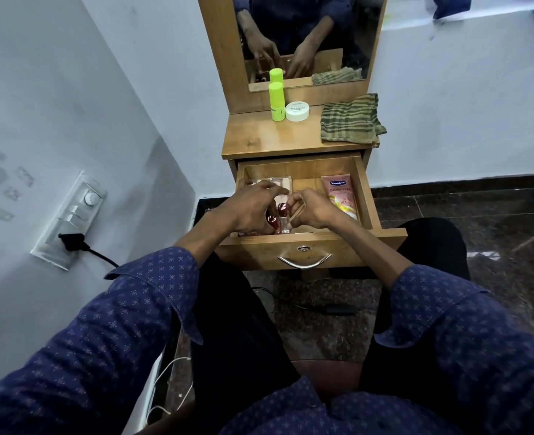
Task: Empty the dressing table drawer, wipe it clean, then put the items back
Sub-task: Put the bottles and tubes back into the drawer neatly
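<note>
The wooden drawer (366, 196) of the dressing table is pulled out. Both hands are inside it at its front left. My left hand (250, 208) curls over small bottles with shiny red caps (282, 210). My right hand (314, 208) pinches at the same bottles from the right. A pink Vaseline tube (341, 191) lies along the drawer's right side. Behind my left hand a pale flat case (279, 182) shows partly. On the table top stand a lime-green stick (276, 102) and a white round jar (297, 111), with a folded green striped cloth (350, 119) at the right.
A mirror (306, 36) rises behind the table top. A white wall with a switch panel and black plug (71, 241) runs close on the left. My knees flank the drawer front and its metal handle (304, 262). Dark speckled floor lies to the right.
</note>
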`<state>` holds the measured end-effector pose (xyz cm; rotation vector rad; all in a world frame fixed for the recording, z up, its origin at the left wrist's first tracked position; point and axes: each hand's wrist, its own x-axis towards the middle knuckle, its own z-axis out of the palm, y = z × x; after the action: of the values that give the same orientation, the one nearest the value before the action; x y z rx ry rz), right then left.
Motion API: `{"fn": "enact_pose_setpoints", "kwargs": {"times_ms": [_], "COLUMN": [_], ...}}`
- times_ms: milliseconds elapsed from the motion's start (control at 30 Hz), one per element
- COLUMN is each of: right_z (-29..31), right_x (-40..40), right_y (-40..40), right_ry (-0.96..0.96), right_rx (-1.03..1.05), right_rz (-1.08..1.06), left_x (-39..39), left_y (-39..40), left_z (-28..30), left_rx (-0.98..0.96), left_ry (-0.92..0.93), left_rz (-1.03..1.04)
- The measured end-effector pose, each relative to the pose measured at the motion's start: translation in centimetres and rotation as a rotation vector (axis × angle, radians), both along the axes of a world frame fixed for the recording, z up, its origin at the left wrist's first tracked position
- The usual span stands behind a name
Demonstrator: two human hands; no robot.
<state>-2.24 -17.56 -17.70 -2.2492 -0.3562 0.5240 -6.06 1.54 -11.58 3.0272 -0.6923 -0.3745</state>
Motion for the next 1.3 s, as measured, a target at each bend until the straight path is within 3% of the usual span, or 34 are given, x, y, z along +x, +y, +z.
{"fn": "enact_pose_setpoints", "kwargs": {"times_ms": [467,633,800,933,1300], "right_z": [-0.7,-0.6,-0.7,-0.5,-1.3], "right_x": [0.4,0.3,0.5,0.3,0.9], "right_y": [-0.2,-0.2,-0.2,-0.2,-0.1], "right_ry": [0.242,0.322,0.277,0.259,0.266], "right_rx": [0.174,0.211,0.079,-0.038,-0.061], "right_rz": [0.068,0.074,-0.017,0.096,0.194], "left_x": [0.7,0.5,0.6,0.9,1.1], "left_y": [1.4,1.0,0.9,1.1,1.4], "left_z": [0.6,0.3,-0.2,-0.7,-1.6], "left_rx": [-0.325,-0.314,-0.292,-0.283,-0.314], "left_ry": [-0.072,-0.082,-0.105,-0.109,-0.112], "left_rz": [0.103,0.128,0.127,0.134,0.154]}}
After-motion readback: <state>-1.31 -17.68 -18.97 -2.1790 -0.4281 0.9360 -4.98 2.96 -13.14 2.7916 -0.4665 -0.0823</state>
